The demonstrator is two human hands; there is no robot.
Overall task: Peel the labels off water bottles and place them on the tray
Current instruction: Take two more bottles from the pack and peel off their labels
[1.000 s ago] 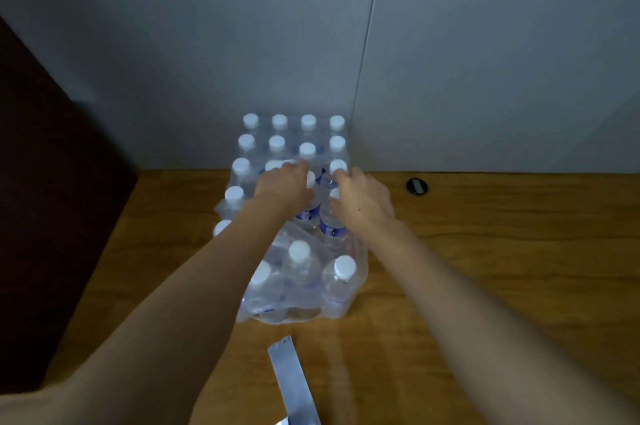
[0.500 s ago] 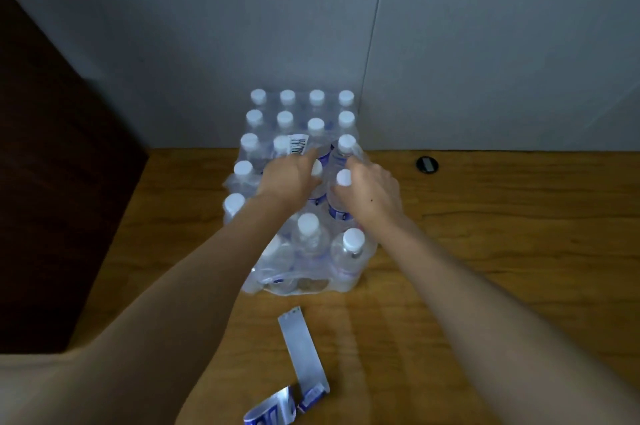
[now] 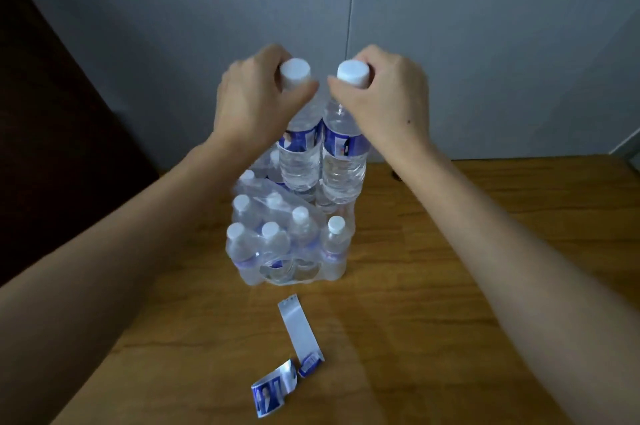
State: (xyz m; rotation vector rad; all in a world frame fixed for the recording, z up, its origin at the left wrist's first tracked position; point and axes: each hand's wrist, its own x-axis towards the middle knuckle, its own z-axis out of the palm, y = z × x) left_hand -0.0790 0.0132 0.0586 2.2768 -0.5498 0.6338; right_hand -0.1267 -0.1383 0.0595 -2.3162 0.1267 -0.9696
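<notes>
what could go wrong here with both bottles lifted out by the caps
Each hand, left hand and right hand, holds a full bottle only near its cap, so the left bottle or right bottle might slip and drop onto the pack below. The peeled labels lie loose on the table, with no tray visible.

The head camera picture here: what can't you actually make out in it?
- Tray: none shows anywhere in the head view.
- Rear rows of the shrink-wrapped pack: hidden behind the two lifted bottles, the left bottle and the right bottle.
- Bottle necks: covered by the left hand and the right hand.
- Print on the peeled labels: too small.
- Dark object on the table behind the right wrist: mostly hidden.
</notes>
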